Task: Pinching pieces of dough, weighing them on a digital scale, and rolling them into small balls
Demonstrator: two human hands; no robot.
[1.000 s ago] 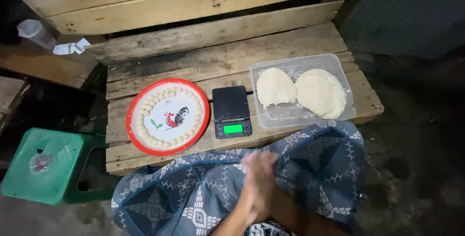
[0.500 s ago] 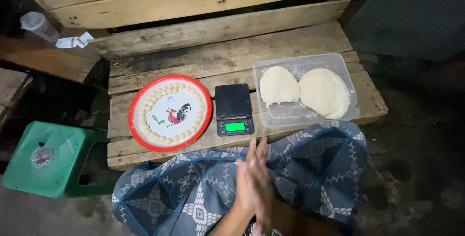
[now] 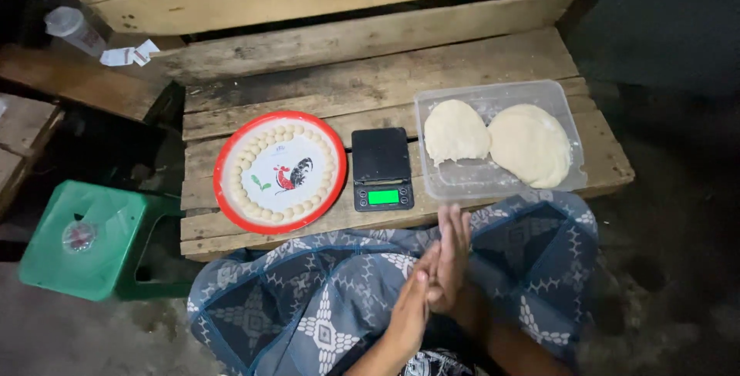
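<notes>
Now | left hand [image 3: 408, 310] and right hand [image 3: 449, 256] pressed palm to palm over lap | scale [image 3: 381, 169] just ahead, slightly left | dough tub [image 3: 493, 183] ahead-right, nearer right hand

One view only, from a camera on the person's head; it looks steeply down and slightly forward over the lap onto the wooden worktop [image 3: 385, 75]; the hands [image 3: 432, 283] sit low in the middle, near the lens; the plate [image 3: 223, 183], scale [image 3: 381, 168] and tub [image 3: 493, 92] lie mid-frame, a little farther off; a green stool [image 3: 85, 237] fills the lower left, well below the worktop.
</notes>
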